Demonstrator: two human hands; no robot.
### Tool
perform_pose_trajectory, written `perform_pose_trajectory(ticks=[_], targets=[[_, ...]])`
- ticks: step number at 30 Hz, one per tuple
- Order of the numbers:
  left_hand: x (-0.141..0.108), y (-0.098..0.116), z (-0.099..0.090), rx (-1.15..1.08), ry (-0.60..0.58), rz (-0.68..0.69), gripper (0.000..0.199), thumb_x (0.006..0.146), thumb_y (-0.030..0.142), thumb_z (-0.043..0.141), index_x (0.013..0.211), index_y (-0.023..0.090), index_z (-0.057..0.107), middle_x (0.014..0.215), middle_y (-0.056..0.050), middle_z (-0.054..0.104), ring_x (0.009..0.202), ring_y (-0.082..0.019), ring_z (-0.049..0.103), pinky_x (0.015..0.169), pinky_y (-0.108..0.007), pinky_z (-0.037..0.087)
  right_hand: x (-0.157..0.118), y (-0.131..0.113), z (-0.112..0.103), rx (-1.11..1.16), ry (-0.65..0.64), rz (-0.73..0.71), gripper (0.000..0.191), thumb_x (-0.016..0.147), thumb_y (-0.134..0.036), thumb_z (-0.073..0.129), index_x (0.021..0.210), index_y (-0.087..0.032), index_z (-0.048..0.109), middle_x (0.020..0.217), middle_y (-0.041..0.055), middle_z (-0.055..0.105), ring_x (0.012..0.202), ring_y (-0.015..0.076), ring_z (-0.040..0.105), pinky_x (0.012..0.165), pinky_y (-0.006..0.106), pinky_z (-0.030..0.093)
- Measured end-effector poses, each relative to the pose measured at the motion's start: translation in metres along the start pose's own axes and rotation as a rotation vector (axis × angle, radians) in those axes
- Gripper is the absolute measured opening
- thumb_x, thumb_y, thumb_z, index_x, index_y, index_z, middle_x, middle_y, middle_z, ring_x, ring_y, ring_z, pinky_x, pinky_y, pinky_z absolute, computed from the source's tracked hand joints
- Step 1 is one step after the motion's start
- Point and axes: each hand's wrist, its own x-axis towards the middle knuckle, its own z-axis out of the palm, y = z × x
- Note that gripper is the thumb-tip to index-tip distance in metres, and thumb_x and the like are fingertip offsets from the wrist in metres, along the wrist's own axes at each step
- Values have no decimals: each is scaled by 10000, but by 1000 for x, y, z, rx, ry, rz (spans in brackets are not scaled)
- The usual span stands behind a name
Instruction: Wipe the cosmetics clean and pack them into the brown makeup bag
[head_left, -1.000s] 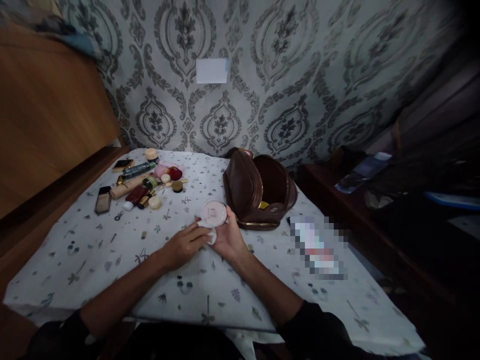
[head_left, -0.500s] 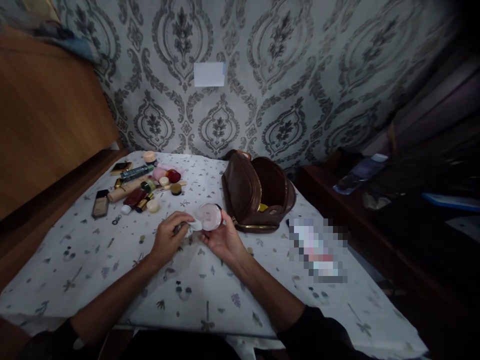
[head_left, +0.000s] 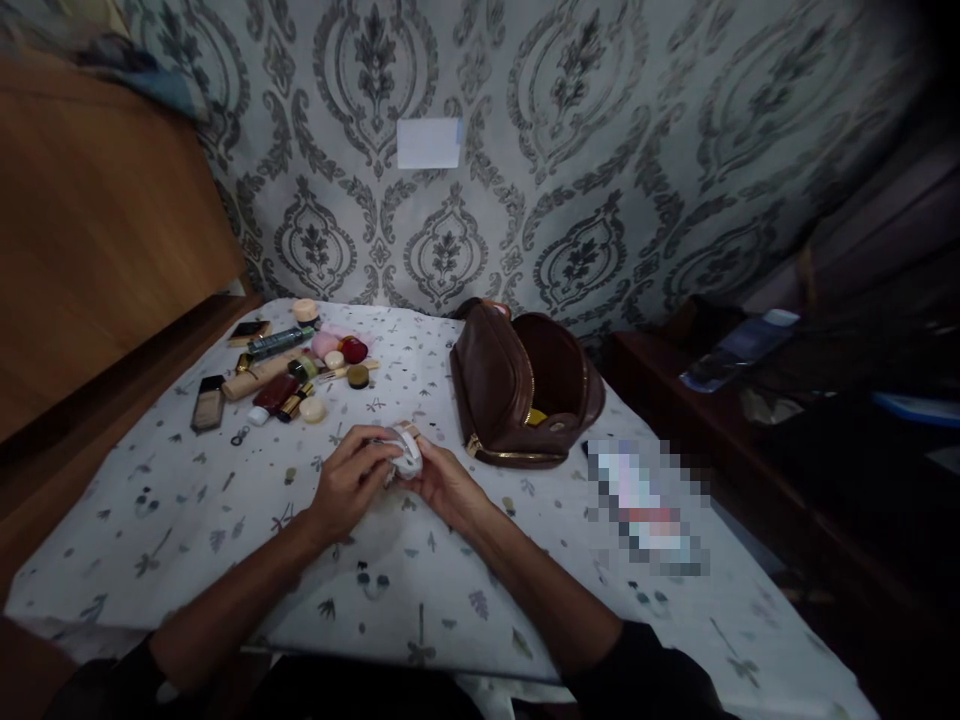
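At eight o'clock from the gaping brown leather bag (head_left: 487,375), clamping the round pale plastic container (head_left: 409,458), just tipped near edge-on, in fingers of the right hand (head_left: 448,487) and pinching crumpled white cloth (head_left: 391,479) against it in fingers of the left hand (head_left: 347,482), apparently bringing rim to cloth.

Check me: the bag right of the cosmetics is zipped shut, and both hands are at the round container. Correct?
The bag isn't zipped shut: the head view shows it gaping open, right of the cosmetics. Left hand and right hand are at the round container, as you said.
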Motion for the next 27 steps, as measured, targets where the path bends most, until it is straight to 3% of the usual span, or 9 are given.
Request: perform_pose_trajectory(ticks=[3,11,19,22,27], targets=[[3,-1,-4,4,5,-44,145,907,165,548,999,210,651,1004,-55,597,936,-165,598,829,-317,506,0,-1,1,-40,-22,5,388,743,-473,738,946,-145,702,786,36,700,687,141,637,632,242,521],[7,-9,-6,-17,-3,-242,132,909,213,523,975,191,635,924,-38,601,899,-175,576,796,-303,477,-2,-5,-3,5,-76,59,386,788,-462,681,1056,-184,668,839,35,720,678,158,664,637,260,522],[4,-11,1,-49,-105,-426,175,904,276,531,1045,192,591,985,-45,638,915,-187,603,807,-301,463,2,-6,-4,182,17,7,253,822,-393,674,1040,-267,650,961,-21,724,818,143,646,714,256,522],[0,-9,4,-42,-139,-365,145,909,276,541,1021,199,592,947,-32,631,873,-173,601,771,-284,468,3,-6,-5,202,36,7,246,811,-427,689,997,-268,664,906,-25,719,797,144,626,728,256,507],[-4,-2,9,-83,-116,-88,91,909,195,555,986,202,604,910,-27,600,868,-150,585,770,-265,468,2,-4,-5,108,24,-15,327,697,-494,779,877,-234,693,806,-14,694,759,155,589,728,271,477]])
